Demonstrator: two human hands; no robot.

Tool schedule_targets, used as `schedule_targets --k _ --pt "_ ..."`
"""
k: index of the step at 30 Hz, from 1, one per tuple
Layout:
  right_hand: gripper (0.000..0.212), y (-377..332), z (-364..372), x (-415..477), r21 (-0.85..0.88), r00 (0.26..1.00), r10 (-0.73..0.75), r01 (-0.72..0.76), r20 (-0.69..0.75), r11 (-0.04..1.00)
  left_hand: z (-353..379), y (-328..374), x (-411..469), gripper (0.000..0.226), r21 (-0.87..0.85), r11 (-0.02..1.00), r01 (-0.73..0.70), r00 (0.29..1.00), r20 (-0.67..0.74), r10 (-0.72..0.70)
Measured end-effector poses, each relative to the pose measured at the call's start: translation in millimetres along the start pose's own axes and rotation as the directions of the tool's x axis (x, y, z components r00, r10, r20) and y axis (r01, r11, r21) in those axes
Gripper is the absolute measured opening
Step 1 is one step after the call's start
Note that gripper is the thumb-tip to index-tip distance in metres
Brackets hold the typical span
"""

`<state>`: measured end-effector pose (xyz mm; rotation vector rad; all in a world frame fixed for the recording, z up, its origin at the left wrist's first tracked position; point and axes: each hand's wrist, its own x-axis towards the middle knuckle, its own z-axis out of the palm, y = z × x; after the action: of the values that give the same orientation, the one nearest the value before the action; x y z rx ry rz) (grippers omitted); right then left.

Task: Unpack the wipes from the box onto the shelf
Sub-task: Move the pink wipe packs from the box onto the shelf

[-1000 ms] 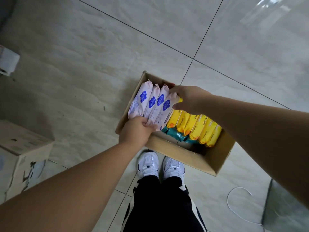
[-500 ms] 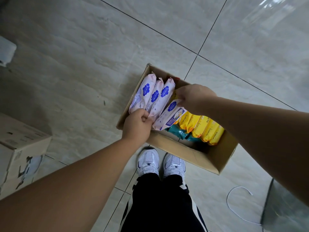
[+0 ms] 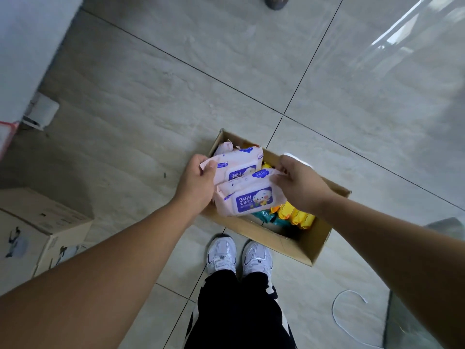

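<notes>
An open cardboard box (image 3: 309, 250) sits on the tiled floor in front of my feet. My left hand (image 3: 196, 183) grips the left end of a pink baby wipes pack (image 3: 235, 163) lifted above the box. My right hand (image 3: 302, 186) holds the right end of a second pink pack (image 3: 249, 200), its purple label facing up. Another pink pack (image 3: 224, 147) still stands at the box's far end. Yellow wipes packs (image 3: 294, 214) and a teal pack (image 3: 264, 216) lie inside the box. No shelf is in view.
A closed printed carton (image 3: 37, 235) stands on the floor at left. A white wall (image 3: 25, 46) and a small white fitting (image 3: 41, 112) are at upper left. A white cord (image 3: 347, 316) lies at lower right beside a glass panel (image 3: 412, 331). My white shoes (image 3: 239, 255) touch the box's near side.
Both hands have lifted pink packs out of the box's far end and turned them label up. The view has tilted, so the box sits lower in the frame.
</notes>
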<state>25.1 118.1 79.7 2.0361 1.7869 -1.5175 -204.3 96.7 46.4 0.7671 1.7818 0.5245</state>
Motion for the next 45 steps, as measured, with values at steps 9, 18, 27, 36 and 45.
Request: schedule_targets --k 9,18,27,36,45 --pt "0.022 -59 -66 -54 0.229 0.984 -0.039 0.079 -0.173 0.970 -55 127 -32 0.015 -0.132 0.987 -0.088 0.996 -0.009 0.087" --pt "0.023 -158 -172 -129 0.364 0.943 -0.147 0.255 -0.299 0.896 -108 264 -106 0.017 -0.307 0.940 -0.146 0.986 0.036 0.164" --pt "0.014 -265 -280 -245 0.418 0.913 -0.164 0.323 -0.373 0.849 -183 402 -223 0.014 -0.257 0.906 -0.337 0.935 0.024 0.355" --pt "0.028 -370 -346 -359 0.347 0.851 -0.314 0.471 -0.421 0.811 -260 504 -373 0.015 -0.282 0.803 -0.525 0.849 -0.109 0.517" --pt "0.028 -486 -343 -462 0.211 0.683 -0.579 0.708 -0.446 0.673 -369 513 -511 0.017 -0.234 0.710 -0.664 0.740 -0.341 0.580"
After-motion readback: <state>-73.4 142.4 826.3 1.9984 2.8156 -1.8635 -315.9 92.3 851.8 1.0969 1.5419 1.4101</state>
